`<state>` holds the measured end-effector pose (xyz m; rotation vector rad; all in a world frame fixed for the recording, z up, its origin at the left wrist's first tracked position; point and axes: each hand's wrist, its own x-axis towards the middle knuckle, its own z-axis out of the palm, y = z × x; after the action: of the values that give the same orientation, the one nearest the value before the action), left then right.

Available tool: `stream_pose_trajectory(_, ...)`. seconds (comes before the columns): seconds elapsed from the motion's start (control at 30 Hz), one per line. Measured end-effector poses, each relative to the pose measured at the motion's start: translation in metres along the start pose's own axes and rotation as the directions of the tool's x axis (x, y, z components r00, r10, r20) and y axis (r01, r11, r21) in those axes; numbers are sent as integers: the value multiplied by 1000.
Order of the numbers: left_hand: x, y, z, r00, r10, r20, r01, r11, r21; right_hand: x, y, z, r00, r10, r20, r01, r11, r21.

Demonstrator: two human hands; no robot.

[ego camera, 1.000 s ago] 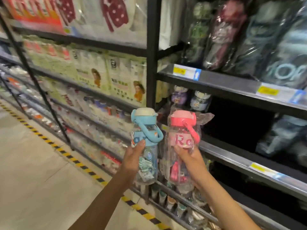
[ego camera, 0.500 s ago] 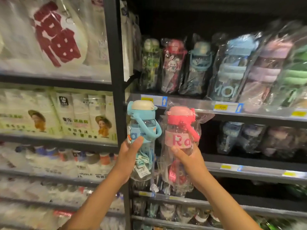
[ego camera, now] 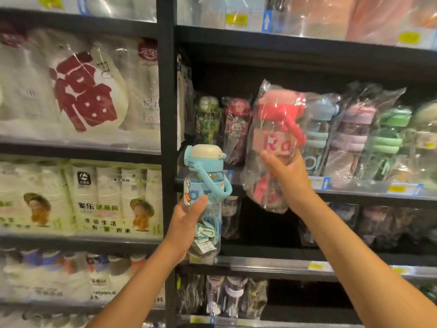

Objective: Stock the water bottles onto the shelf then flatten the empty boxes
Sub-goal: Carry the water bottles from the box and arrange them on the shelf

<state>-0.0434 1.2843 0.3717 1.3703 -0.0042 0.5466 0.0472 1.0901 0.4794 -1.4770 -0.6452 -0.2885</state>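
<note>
Fingers [ego camera: 267,160] on pink bottle [ego camera: 277,136], blue bottle [ego camera: 205,165], shelf [ego camera: 369,196]

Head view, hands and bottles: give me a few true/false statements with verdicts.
1. The right hand grips the pink bottle, which is wrapped in clear plastic. True.
2. The blue bottle stands on the shelf. False: the left hand holds it in the air in front of the shelving.
3. The pink bottle is held higher than the blue bottle. True.
4. The shelf row beside the pink bottle is bare. False: wrapped bottles stand there, among them a green bottle.
</note>
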Motion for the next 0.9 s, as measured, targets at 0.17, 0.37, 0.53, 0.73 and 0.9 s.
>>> stream_pose_trajectory(0.17, 3, -1, -6, 1000, -17, -11, 17, 1000, -1, 52, -22, -2, 992, -123, -29, 122, 992, -37)
stream_pose_trajectory(0.37, 7, 1, -8, 1000, -16, -21, 15, 999, -29, 85, -3, -4, 975, -220, 30, 221, 972, -82)
stream_pose_trajectory(0.53, 10, 0, -10, 998, -25, -61, 22, 999, -45, 94, 27, -5, 991, -129, 40, 132, 988, -85)
stream_pose_trajectory(0.73, 13, -2, -11, 997, 0, -73, -2, 1000, -31, 99, 41, -16, 996, -84, 26, 86, 994, -73)
stream_pose_trajectory(0.9, 15, -2, -6, 997, -18, -70, 16, 999, -39, 103, 46, -14, 995, -93, 37, 97, 990, -103)
